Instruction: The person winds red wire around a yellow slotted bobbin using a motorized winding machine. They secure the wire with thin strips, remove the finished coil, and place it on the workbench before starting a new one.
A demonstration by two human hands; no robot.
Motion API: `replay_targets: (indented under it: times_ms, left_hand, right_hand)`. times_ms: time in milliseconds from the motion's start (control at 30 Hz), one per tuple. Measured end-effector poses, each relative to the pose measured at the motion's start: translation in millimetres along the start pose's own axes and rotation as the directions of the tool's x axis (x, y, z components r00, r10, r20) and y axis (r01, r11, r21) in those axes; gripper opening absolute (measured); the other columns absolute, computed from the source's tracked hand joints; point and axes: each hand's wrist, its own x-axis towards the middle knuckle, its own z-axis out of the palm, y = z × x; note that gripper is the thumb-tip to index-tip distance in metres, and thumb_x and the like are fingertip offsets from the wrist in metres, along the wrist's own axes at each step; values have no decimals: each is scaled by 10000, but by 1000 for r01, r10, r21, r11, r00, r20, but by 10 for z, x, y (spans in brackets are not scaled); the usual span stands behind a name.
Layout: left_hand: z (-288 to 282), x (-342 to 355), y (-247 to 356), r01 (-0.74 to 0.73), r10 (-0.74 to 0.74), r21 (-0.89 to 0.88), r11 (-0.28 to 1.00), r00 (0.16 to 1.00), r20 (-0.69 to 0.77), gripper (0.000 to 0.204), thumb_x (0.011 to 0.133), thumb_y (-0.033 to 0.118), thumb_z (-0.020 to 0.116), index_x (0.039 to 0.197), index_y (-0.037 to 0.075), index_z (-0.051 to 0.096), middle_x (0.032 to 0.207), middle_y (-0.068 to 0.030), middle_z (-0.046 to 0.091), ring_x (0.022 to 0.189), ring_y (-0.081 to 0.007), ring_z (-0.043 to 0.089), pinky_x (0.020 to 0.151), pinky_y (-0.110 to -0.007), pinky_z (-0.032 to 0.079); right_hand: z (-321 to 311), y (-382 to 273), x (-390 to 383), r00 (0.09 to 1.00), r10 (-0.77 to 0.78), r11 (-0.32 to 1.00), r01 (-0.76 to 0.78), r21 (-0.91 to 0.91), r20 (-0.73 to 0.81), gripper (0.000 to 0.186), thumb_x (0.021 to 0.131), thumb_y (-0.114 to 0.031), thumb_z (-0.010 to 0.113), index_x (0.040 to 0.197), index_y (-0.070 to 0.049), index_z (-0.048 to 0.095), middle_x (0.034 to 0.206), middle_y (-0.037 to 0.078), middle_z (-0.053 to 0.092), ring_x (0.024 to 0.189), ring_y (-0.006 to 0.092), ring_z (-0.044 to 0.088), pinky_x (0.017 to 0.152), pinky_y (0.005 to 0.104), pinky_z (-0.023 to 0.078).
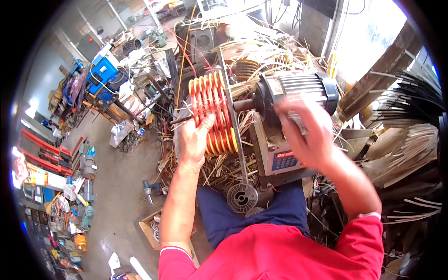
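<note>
My left hand [197,135] grips the near left part of an orange grooved coil former [219,144], wound with several turns of reddish wire. The former sits on a shaft [243,105] beside a metal side bar, joined to a black finned electric motor [313,87]. My right hand [305,133] is raised over the motor's near side, above a control box [263,156] with a keypad and red display; it is smeared by motion, so whether it holds anything cannot be told. A grey plastic spool [235,205] lies low by my lap.
Cut straw-like strips [270,49] pile behind the machine. Dark strips [410,102] stick out at the right beside a wooden post [354,98]. A blue machine [100,77], red metal frames [46,154] and clutter line the left side. A drill [148,189] and carton [150,224] sit low left.
</note>
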Motion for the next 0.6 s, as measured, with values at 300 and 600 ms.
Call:
replay_targets:
  times_ms: [300, 600]
  left_hand:
    - [105, -30, 128, -20, 21, 30, 999, 1000, -12, 259, 968, 178, 702, 1144, -11, 696, 1044, -39, 715, 898, -105, 633, 841, -283, 510]
    - [47, -8, 77, -11, 15, 132, 991, 1000, -26, 282, 963, 208, 710, 1150, -2, 695, 1031, -32, 708, 885, -109, 622, 826, -292, 506]
  right_hand:
    - [1031, 1219, 1275, 262, 512, 771, -559, -305, 818, 328, 866, -217, 702, 1095, 18, 688, 969, 157, 737, 849, 242, 733, 742, 386, 571]
    - [1356, 1269, 1053, 481, 490, 871, -315, -378, 727, 210, 884, -93, 599, 1050, 31, 633, 971, 138, 698, 822, 251, 719, 757, 409, 599]
